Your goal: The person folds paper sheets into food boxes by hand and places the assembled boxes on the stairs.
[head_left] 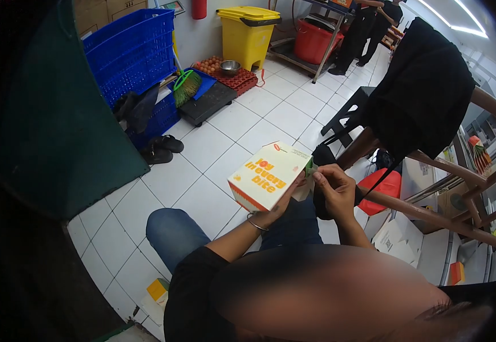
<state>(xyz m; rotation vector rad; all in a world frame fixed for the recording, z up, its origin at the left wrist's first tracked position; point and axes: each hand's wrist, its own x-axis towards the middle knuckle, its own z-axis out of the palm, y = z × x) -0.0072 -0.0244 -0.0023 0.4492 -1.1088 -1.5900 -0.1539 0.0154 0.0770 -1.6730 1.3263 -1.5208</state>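
Note:
A cream paper carton (268, 176), printed "joy in every bite" in orange and yellow, is held up in front of my knees. Its orange band shows along the lower left side. My left hand (286, 204), below a bracelet on the wrist, grips the carton from underneath, with most fingers hidden behind it. At the carton's right end, my right hand (338, 191) pinches thumb and fingers together beside a green edge. What lies in that pinch is too small to make out.
On the left stand stacked blue crates (128, 51) and a green broom (187, 85). A yellow bin (247, 37) is at the back. A wooden chair (430, 165) draped with a black cloth or bag (424, 85) stands close on the right. People stand at the far end.

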